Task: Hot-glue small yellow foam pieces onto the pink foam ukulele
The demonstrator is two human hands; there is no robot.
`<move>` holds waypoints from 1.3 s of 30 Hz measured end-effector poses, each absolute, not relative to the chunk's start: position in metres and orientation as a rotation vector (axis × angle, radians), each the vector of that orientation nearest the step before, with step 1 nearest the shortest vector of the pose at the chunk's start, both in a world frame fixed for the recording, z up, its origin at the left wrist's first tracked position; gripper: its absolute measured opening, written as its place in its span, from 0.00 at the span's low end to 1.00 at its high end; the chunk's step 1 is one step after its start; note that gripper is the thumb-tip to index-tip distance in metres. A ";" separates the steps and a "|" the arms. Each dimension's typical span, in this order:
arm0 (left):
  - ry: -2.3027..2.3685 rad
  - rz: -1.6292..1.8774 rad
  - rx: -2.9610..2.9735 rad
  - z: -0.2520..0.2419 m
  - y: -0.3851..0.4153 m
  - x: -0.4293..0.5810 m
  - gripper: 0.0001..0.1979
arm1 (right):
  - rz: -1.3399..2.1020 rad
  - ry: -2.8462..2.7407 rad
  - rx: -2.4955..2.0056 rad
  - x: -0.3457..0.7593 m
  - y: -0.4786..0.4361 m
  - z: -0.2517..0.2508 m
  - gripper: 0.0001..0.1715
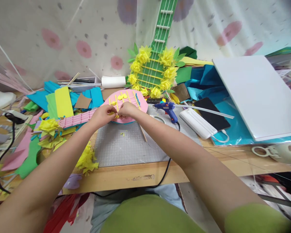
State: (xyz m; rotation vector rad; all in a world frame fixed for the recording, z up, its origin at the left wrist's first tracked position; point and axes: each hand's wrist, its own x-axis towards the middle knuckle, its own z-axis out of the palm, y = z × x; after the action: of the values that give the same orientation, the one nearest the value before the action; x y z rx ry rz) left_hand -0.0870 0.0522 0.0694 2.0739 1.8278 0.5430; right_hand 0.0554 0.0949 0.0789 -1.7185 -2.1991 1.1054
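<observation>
A pink paper guitar (142, 108) lies on the grey cutting mat (126, 149), its neck (75, 119) pointing left. Yellow strips and small yellow paper pieces (122, 96) sit on its body, with blue bits near the right end. Over the lower part of the body, my left hand (104, 114) and my right hand (128, 110) meet fingertip to fingertip. Both are closed in a pinch around a small yellow paper piece (116, 116), mostly covered by the fingers. A blue glue gun (168, 110) rests to the right with a long clear glue stick in it.
A green paper guitar (151, 74) with yellow flowers leans at the back. Coloured paper (64, 102) and yellow flowers (87, 158) crowd the left. At right are a white power bank (197, 123), a dark phone (212, 113), a white board (259, 94) and scissors (276, 152).
</observation>
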 end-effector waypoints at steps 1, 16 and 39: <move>1.828 0.538 2.074 0.069 0.052 -0.087 0.11 | 1.101 -2.211 -1.718 0.055 0.095 0.079 0.05; 1.848 0.557 2.051 0.068 0.052 -0.088 0.11 | 1.399 -2.043 -1.430 0.065 0.089 0.075 0.06; 1.876 0.610 1.983 0.070 0.049 -0.085 0.10 | 0.489 -2.401 -1.120 0.061 0.071 0.035 0.21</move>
State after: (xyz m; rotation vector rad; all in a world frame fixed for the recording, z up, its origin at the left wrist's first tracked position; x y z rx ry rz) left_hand -0.0846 0.0489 0.0701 1.9833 1.8764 0.6102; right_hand 0.0609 0.0713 0.0347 -1.1200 -2.4006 0.4887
